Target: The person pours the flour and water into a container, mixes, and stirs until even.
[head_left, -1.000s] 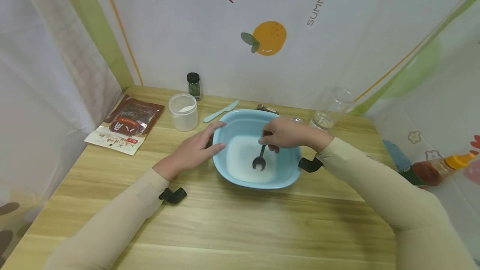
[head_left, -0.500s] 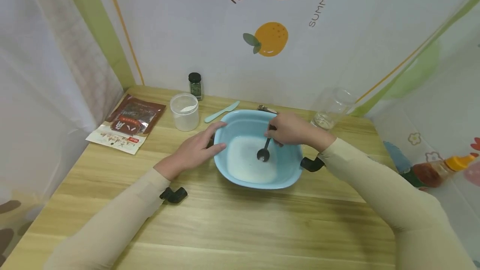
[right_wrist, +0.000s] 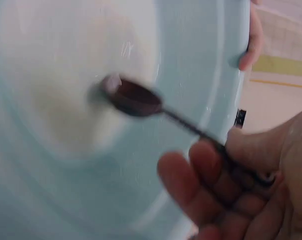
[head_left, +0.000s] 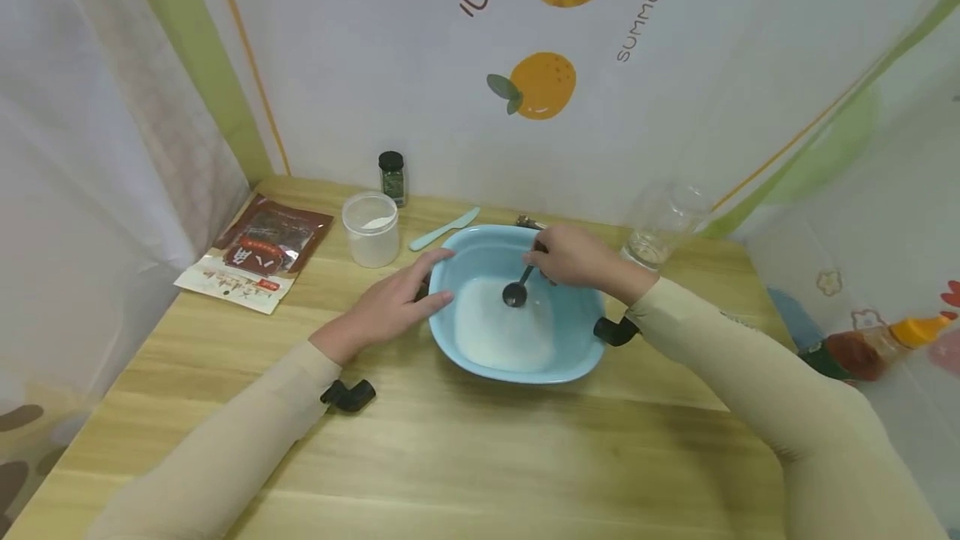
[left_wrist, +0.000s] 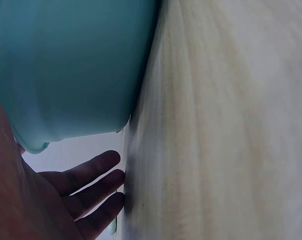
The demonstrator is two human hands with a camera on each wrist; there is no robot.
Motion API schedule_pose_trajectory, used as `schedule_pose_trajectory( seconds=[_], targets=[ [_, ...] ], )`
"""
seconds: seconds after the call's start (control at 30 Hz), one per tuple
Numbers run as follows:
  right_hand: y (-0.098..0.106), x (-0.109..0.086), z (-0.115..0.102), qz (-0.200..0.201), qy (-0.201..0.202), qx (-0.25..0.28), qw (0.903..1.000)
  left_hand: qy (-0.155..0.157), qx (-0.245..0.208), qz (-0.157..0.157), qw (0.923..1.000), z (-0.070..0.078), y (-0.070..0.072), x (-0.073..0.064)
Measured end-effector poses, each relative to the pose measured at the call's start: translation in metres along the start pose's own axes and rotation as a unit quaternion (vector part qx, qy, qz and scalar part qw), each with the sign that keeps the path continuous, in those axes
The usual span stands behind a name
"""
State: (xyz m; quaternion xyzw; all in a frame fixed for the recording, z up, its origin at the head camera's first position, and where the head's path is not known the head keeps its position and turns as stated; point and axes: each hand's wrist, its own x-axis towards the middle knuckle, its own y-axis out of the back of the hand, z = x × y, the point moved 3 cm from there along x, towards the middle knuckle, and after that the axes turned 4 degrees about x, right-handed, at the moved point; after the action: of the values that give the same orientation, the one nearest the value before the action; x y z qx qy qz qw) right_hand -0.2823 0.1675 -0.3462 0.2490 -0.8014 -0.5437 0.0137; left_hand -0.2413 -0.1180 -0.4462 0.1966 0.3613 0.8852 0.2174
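A light blue basin [head_left: 517, 375] holds a milky white liquid [head_left: 498, 336]. Over it, my right hand [head_left: 573, 255] pinches a dark measuring spoon [head_left: 515, 294] by its handle between thumb and fingers. In the right wrist view, the spoon's bowl [right_wrist: 136, 97] is slightly blurred and has a small whitish bit at its tip. My left hand [head_left: 386, 307] rests at the basin's left rim, with thumb and forefinger on the edge. The left wrist view shows its other fingers [left_wrist: 98, 192] extended and spread beside the basin's outer wall [left_wrist: 76, 70], near the wooden tabletop.
Behind the basin lie a pale green spreader [head_left: 444, 229] and a partly hidden metal object [head_left: 529, 222]. A tub of white powder [head_left: 372, 232], a green-filled jar [head_left: 392, 179] and a brown packet [head_left: 258, 252] stand left. A clear glass [head_left: 660, 232] is at right.
In my right hand, the spoon has moved right and then left, ending farther toward the basin's far side. My left hand has stayed at the rim.
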Motion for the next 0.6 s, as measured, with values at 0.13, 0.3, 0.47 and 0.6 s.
schedule_pose_trajectory(
  seconds=[0.13, 0.3, 0.47, 0.6],
  targets=[
    [-0.002, 0.002, 0.004, 0.023, -0.013, -0.016, 0.9995, 0.000, -0.003, -0.003, 1.0000, -0.001, -0.004, -0.002],
    [-0.011, 0.002, -0.015, 0.002, 0.040, -0.003, 0.9992, 0.000, -0.012, 0.003, 0.9999, -0.001, -0.003, -0.003],
    [-0.016, -0.011, -0.027, -0.080, 0.106, 0.002, 0.9912, -0.003, -0.014, 0.000, 0.9999, -0.001, -0.004, -0.002],
    [-0.014, -0.018, -0.021, -0.108, 0.142, 0.000, 0.9839, -0.004, -0.001, 0.002, 1.0000, 0.000, -0.002, -0.001]
  ],
)
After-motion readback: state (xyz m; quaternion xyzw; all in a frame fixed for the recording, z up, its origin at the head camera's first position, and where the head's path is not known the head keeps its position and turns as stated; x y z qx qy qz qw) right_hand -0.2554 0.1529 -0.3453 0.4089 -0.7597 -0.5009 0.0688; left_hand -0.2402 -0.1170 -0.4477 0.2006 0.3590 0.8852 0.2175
